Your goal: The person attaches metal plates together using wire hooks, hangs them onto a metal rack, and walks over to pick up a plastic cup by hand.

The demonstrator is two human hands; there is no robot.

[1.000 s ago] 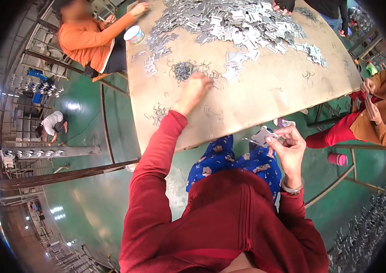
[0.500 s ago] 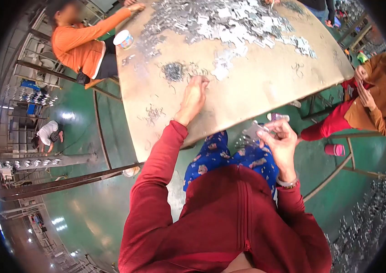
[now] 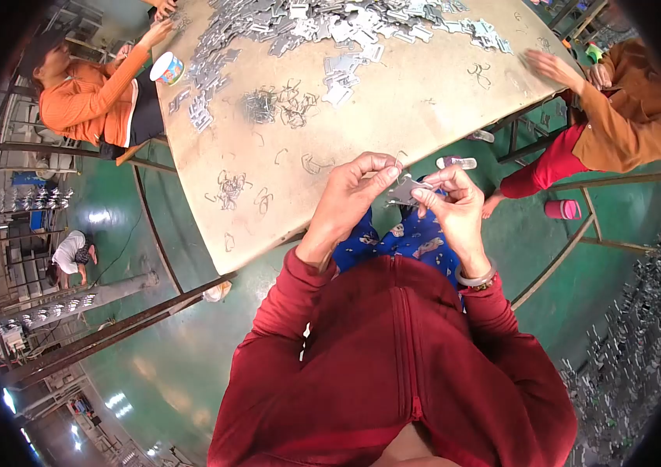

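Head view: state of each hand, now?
Left hand: closed, pinching a thin bent wire.
Right hand: closed, holding a flat metal plate.

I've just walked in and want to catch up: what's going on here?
The person's right hand holds a small metal plate by the near edge of the table. The left hand pinches what looks like a bent wire close to it; whether the two are joined I can't tell. A large heap of metal plates and smaller clusters of wires lie on the table. Co-workers in orange and brown sit at its sides.
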